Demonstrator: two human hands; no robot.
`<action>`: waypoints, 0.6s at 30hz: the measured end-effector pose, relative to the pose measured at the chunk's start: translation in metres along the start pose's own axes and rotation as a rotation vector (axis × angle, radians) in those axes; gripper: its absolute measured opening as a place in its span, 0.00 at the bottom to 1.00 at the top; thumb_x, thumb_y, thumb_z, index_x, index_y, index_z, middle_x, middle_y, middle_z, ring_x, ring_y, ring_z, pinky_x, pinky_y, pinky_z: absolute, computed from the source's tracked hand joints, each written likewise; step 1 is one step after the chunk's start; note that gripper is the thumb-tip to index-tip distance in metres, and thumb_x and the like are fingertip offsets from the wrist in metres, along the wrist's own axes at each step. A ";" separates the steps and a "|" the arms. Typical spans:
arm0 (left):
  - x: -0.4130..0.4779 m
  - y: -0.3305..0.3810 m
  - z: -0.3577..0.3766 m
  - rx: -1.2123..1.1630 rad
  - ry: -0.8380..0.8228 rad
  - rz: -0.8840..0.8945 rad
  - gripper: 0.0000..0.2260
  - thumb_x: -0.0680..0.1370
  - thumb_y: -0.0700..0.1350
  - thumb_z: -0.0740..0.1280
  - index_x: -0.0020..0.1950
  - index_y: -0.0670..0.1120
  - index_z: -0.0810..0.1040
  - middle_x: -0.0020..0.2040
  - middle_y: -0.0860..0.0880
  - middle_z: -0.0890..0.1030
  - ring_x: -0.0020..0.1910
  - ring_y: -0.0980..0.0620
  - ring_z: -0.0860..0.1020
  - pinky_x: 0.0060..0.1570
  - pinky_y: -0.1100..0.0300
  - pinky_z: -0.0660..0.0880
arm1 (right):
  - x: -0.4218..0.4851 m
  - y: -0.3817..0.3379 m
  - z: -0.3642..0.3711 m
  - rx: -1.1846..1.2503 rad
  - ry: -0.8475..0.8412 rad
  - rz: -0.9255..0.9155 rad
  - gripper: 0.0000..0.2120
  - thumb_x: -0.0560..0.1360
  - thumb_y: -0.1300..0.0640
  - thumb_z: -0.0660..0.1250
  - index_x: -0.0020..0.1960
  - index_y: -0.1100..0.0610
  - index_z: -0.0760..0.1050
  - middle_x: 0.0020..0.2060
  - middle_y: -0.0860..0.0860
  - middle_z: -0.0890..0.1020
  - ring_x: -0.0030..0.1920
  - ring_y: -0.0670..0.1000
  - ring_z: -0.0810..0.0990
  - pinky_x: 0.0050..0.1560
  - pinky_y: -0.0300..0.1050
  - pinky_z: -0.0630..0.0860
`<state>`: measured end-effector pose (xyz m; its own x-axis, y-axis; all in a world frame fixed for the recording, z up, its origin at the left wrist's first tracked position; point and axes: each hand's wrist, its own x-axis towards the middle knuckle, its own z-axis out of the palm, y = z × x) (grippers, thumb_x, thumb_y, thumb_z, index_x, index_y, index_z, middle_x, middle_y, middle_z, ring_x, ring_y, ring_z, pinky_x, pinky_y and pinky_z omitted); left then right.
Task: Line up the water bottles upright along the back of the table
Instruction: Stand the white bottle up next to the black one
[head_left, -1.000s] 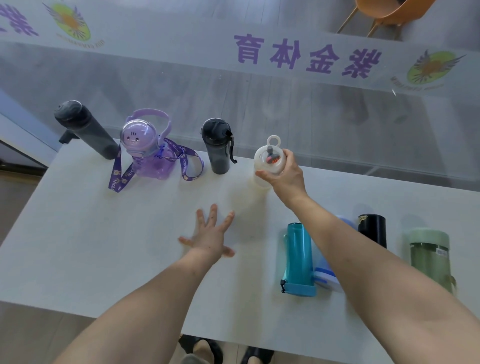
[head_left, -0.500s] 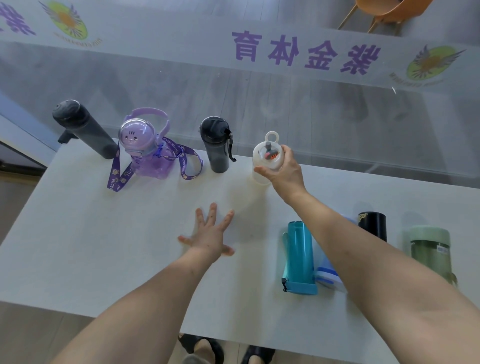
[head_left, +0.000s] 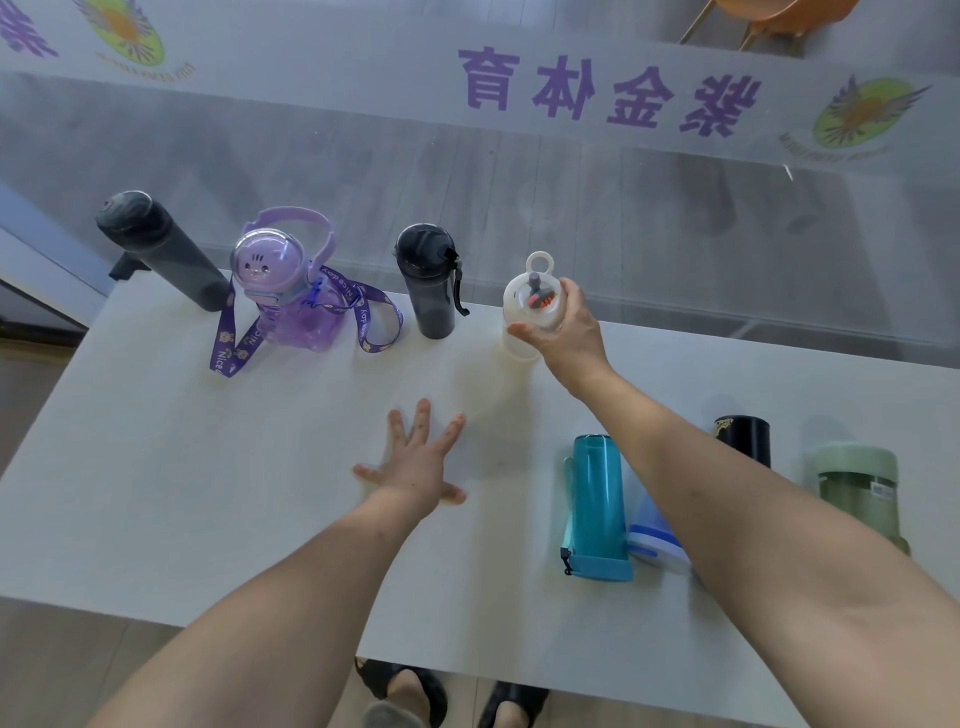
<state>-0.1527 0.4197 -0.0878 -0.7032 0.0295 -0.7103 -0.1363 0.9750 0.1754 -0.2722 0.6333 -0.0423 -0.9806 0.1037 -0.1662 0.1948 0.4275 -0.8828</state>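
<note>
Along the back edge of the white table (head_left: 208, 493) stand a tall dark grey bottle (head_left: 161, 249), a purple bottle with a lanyard (head_left: 285, 291) and a shorter dark bottle (head_left: 428, 283), all upright. My right hand (head_left: 563, 332) grips a white bottle with a ring lid (head_left: 530, 306), upright at the back edge to their right. My left hand (head_left: 418, 460) rests flat on the table with fingers spread. To the right, nearer me, stand a teal bottle (head_left: 597, 509), a blue-white bottle (head_left: 657, 540) partly hidden by my arm, a black bottle (head_left: 745, 436) and a green bottle (head_left: 857, 488).
A glass wall with purple lettering (head_left: 608, 93) runs directly behind the table's back edge. An orange chair (head_left: 779, 15) stands beyond it. My feet in sandals (head_left: 405, 696) show under the near edge.
My right hand has carried the white bottle a little farther toward the back edge. My left hand has stayed in place.
</note>
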 end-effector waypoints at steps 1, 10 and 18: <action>0.000 0.000 0.000 -0.004 0.000 0.002 0.51 0.74 0.59 0.76 0.77 0.74 0.38 0.79 0.58 0.27 0.79 0.44 0.27 0.60 0.16 0.58 | 0.000 -0.001 0.000 0.000 0.000 0.000 0.33 0.69 0.49 0.80 0.68 0.48 0.68 0.59 0.47 0.79 0.57 0.53 0.77 0.45 0.40 0.71; 0.002 -0.001 0.001 0.004 0.000 0.005 0.51 0.74 0.59 0.76 0.77 0.74 0.37 0.79 0.59 0.26 0.79 0.45 0.27 0.60 0.16 0.57 | 0.000 -0.001 -0.008 -0.031 -0.064 0.030 0.42 0.69 0.46 0.81 0.76 0.50 0.62 0.67 0.49 0.75 0.68 0.55 0.74 0.56 0.43 0.71; 0.002 -0.002 0.003 0.014 0.011 0.009 0.51 0.74 0.59 0.76 0.77 0.74 0.37 0.79 0.59 0.27 0.79 0.44 0.28 0.60 0.17 0.58 | -0.068 0.021 -0.066 -0.324 -0.094 -0.241 0.24 0.77 0.47 0.74 0.70 0.54 0.76 0.65 0.50 0.80 0.65 0.49 0.77 0.67 0.57 0.75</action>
<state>-0.1521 0.4185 -0.0916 -0.7120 0.0356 -0.7013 -0.1205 0.9777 0.1721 -0.2000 0.6948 -0.0201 -0.9937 -0.1098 -0.0240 -0.0591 0.6919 -0.7196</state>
